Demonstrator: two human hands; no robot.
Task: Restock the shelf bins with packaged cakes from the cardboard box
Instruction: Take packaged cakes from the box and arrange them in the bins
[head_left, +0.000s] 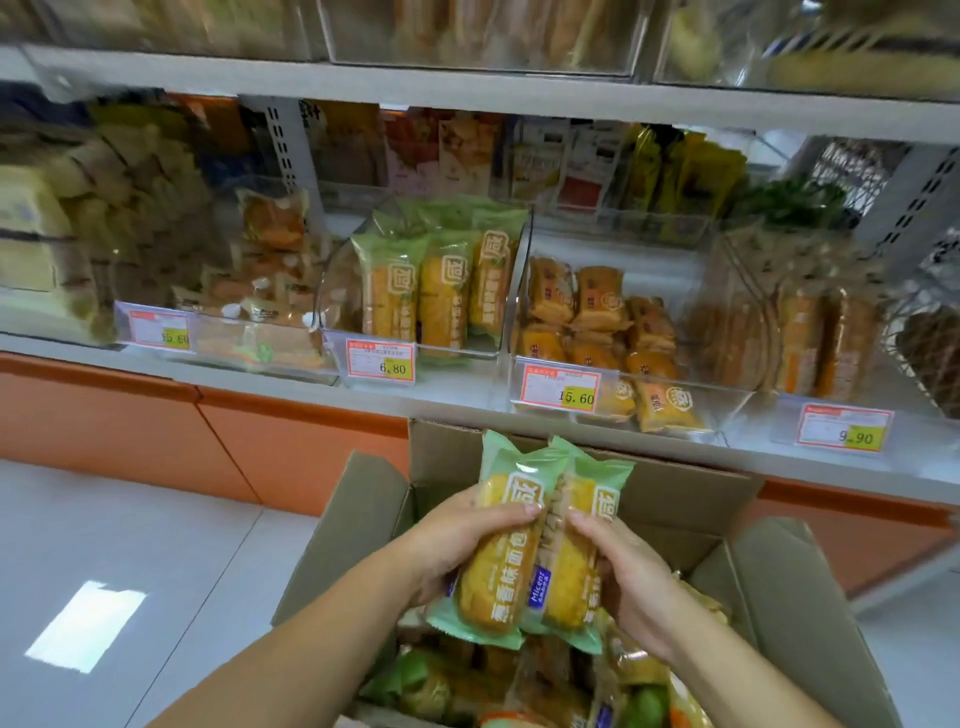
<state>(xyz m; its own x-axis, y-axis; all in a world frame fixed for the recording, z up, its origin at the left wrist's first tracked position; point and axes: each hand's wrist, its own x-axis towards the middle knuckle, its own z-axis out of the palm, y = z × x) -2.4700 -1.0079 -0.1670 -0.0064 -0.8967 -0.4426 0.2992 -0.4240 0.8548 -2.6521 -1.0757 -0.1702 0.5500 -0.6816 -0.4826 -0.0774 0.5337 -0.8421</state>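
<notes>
Holding cakes (503, 564), your left hand (457, 540) and right hand (626, 571) each grip one, box (769, 597) below; next, probably the bin (431, 291) above

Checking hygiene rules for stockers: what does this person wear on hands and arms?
Nothing visible. The left hand and right hand are ungloved, and the left forearm and right forearm are bare to the frame's edge: no sleeve, watch or bracelet shows.

Pale glossy floor tiles (156, 519) at lower left, carrying a bright rectangular light patch (85, 626). Orange base panel (130, 436) under the grey shelf board (208, 371), spanning left to right. Perforated metal upright (283, 140) at the rear.
</notes>
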